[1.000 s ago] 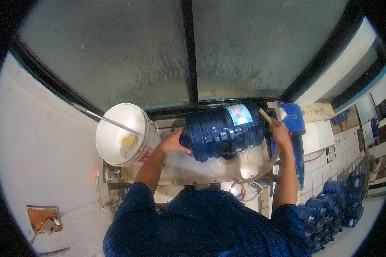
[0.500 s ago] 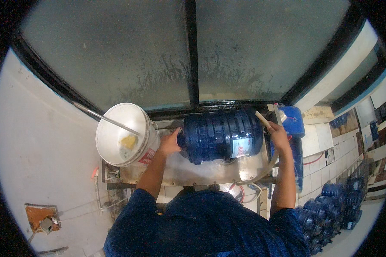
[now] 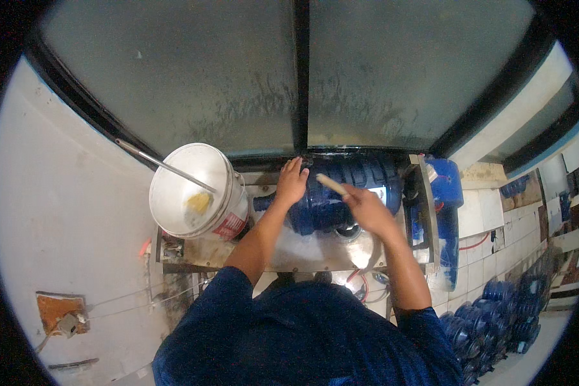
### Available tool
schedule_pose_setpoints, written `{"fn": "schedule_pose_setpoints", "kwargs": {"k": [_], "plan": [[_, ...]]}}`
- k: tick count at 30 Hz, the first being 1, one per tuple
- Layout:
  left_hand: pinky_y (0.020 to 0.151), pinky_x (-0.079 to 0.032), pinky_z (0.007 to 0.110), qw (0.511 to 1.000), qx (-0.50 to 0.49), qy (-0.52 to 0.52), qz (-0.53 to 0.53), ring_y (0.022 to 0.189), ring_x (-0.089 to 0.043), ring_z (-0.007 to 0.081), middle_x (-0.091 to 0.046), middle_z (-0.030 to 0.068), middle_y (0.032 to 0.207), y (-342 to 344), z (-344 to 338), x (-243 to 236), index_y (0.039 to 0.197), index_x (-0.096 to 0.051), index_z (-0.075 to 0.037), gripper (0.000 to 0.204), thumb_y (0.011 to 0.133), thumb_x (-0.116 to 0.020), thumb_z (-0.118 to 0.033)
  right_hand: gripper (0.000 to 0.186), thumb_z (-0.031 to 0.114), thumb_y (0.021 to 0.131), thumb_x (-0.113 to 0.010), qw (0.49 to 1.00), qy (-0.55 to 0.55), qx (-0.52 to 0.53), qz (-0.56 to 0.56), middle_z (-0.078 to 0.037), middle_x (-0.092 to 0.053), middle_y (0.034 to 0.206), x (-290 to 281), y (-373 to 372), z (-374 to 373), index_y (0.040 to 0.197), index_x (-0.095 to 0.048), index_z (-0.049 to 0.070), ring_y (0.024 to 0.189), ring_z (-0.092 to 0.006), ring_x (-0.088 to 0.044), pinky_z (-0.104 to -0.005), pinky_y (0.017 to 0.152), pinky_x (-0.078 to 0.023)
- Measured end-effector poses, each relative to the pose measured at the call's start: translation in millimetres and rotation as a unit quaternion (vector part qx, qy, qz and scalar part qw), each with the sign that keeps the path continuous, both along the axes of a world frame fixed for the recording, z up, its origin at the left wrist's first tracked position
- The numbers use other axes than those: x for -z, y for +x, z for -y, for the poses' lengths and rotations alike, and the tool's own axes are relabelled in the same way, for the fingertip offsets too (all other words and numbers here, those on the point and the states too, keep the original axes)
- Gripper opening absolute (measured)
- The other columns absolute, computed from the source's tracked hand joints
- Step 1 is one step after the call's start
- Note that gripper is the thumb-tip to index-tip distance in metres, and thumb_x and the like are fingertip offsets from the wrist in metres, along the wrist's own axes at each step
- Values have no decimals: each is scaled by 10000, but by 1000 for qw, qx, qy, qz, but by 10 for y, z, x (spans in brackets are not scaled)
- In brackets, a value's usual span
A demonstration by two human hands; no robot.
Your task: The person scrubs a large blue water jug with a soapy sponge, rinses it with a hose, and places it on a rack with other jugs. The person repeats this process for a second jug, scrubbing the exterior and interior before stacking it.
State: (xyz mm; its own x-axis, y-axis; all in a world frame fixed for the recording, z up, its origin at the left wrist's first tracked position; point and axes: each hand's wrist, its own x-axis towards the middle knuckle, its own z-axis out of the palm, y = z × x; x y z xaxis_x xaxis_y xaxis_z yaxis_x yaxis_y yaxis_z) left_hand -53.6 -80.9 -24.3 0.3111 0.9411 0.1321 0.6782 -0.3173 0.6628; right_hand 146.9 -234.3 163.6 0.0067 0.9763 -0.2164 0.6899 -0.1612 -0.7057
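A large dark blue water jug (image 3: 341, 193) lies on its side on a metal sink top (image 3: 302, 254), its neck pointing left toward the bucket. My left hand (image 3: 292, 181) rests flat on the jug's shoulder near the neck, fingers spread. Over the middle of the jug, my right hand (image 3: 365, 207) grips a pale wooden handle (image 3: 330, 184); the handle's working end is hidden by the hand.
A white bucket (image 3: 196, 193) with a yellow sponge inside and a long metal rod across it stands at the left of the sink top. A blue container (image 3: 445, 186) sits at the right. Frosted window panes rise behind. Several blue jugs (image 3: 495, 315) crowd the floor at lower right.
The jug has rolled, its label turning from the top to the far right side. My right hand has moved from the jug's right end to its middle with the handle. My left hand shifted up onto the jug's shoulder.
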Motion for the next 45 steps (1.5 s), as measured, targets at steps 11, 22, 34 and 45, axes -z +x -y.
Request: {"fn": "schedule_pose_setpoints", "kwargs": {"k": [11,22,34,45], "plan": [[1174,-299,393,970,173,-87,146,1450,-365,335,-399,238,1539,-954,214,590,1578,-270,-97,782,972,-662,-399,382,226,1011,-579,1000,-21,-1,-21,-281,-676,1164,72,-279,91,1349,-617,53,1072,-412,-674,-421,930,-508],[688,-526,330,881,211,-394,-152,661,-664,186,-704,75,706,-1161,333,-94,1043,-742,-27,523,682,-892,-375,367,164,1009,-591,973,-1,175,-148,51,-583,845,309,745,455,1358,-641,59,691,-73,-469,-249,631,-404],[1043,-467,467,968,54,-75,-235,1238,-581,409,-607,248,1326,-750,415,-114,1480,-403,-70,989,665,-887,-350,395,207,1024,-593,987,9,132,-93,-114,-704,1101,-167,452,737,1389,-599,58,958,-198,-649,-322,868,-501],[1230,-222,421,994,-10,2,113,1530,-231,355,-294,188,1635,105,178,289,1579,-296,-80,634,1036,-531,-308,416,260,1027,-585,998,19,-7,-67,-230,-637,1327,28,-352,331,1383,-586,44,1190,-292,-652,-381,1021,-470]]}}
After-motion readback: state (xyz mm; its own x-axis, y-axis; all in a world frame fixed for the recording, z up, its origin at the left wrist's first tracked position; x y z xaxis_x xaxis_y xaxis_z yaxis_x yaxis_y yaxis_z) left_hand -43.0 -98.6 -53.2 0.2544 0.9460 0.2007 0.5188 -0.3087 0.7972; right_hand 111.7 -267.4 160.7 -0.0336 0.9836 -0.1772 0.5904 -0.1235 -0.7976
